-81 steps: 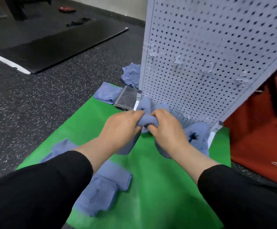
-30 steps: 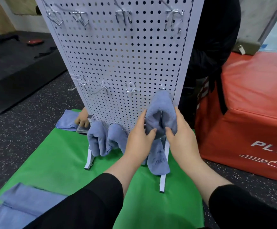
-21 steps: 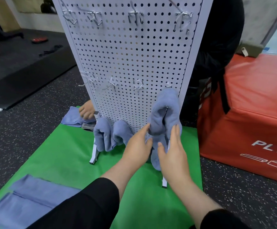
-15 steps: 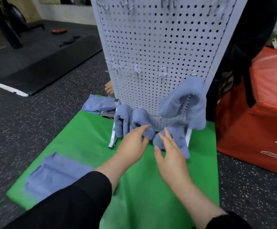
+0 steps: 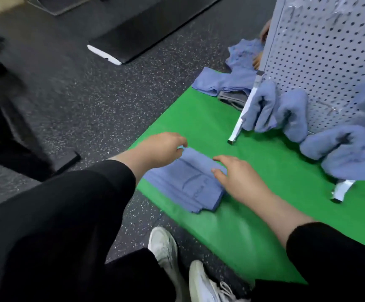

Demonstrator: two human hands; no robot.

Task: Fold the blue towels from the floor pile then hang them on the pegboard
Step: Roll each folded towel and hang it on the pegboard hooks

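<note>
A stack of flat blue towels (image 5: pixel 190 186) lies on the green mat (image 5: pixel 253 214) in front of me. My left hand (image 5: pixel 164 149) curls its fingers round the stack's far left corner and pinches the top towel. My right hand (image 5: pixel 236 173) rests on the stack's right edge, index finger and thumb stretched onto the cloth. The white pegboard (image 5: pixel 321 51) stands at the right. Three folded blue towels hang low on it: the left towel (image 5: pixel 262 107), the middle towel (image 5: pixel 294 114) and the right towel (image 5: pixel 340 151).
More blue towels (image 5: pixel 223 83) lie behind the pegboard's left foot (image 5: pixel 234 134), where another person's hand (image 5: pixel 256 59) shows. A black mat (image 5: pixel 146 29) lies on the speckled floor. My white shoes (image 5: pixel 166 249) stand near the green mat's edge.
Both hands let go of the towel hung on the pegboard, dropped away from the board and moved left and down to the flat towel stack. My view swung down with them.
</note>
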